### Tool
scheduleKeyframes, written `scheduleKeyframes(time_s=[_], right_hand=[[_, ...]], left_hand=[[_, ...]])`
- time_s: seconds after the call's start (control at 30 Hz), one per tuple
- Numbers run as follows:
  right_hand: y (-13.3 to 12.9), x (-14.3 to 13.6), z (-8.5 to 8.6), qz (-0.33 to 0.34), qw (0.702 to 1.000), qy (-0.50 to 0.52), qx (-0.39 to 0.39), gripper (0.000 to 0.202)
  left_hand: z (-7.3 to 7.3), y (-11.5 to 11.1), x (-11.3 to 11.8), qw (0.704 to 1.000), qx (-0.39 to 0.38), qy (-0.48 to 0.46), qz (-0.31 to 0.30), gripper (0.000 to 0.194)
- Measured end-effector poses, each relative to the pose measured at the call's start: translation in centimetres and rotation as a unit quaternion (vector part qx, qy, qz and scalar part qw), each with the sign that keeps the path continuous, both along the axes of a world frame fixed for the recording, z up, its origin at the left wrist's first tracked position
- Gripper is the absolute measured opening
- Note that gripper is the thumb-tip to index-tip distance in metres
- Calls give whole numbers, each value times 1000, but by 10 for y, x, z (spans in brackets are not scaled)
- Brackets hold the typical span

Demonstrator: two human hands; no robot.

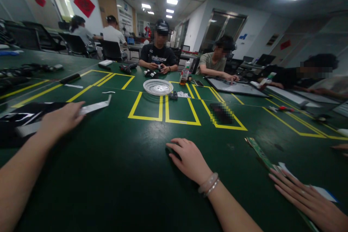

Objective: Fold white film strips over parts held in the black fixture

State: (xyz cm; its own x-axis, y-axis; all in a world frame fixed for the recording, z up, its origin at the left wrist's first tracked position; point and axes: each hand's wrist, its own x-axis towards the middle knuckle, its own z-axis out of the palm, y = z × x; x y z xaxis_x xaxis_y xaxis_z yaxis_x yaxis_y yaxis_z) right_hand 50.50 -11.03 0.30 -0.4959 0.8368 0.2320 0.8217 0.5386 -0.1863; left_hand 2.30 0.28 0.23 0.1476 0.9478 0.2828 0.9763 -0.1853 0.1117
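Note:
My left hand (61,119) reaches out at the left and is closed around a long whitish strip (95,106). One end of the strip bends up beyond my fingers; what looks like its other end shows on the near side of my wrist. Under that hand lies a flat black piece (16,119) with white markings, perhaps cloth or a bag. My right hand (190,159), with two bracelets at the wrist, rests on the green table (130,174). Its fingers are slightly bent and apart, and it holds nothing.
Another person's hand (307,195) lies on a long green circuit board (259,152) at the right. Ahead are a white basket (158,93), a bottle (184,76), a blurred-out dark object (221,113) and yellow tape outlines (145,118). Co-workers sit across the table.

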Motion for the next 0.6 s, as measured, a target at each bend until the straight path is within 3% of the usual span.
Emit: scheduleKeyframes(time_s=[0.03,0.1,0.2,0.3,0.43,0.6], right_hand=[[-1,-1,1,6,1000,9,8,37],[-2,-3,2,19,999,24,25,47],[-4,-7,3,33,998,32,42,66],[-5,-9,3,50,998,32,26,71],[-5,-9,2,67,997,40,-17,48],[-4,-8,1,52,997,45,-35,46]], left_hand=[[2,-2,20,1000,-16,-1,-10,54],[3,-10,64,992,-34,-15,-119,49],[3,-33,131,955,-59,-66,-284,41],[3,-56,176,919,-90,-83,-374,38],[4,-71,190,896,-93,-117,-419,36],[9,-73,186,887,-81,-110,-442,33]])
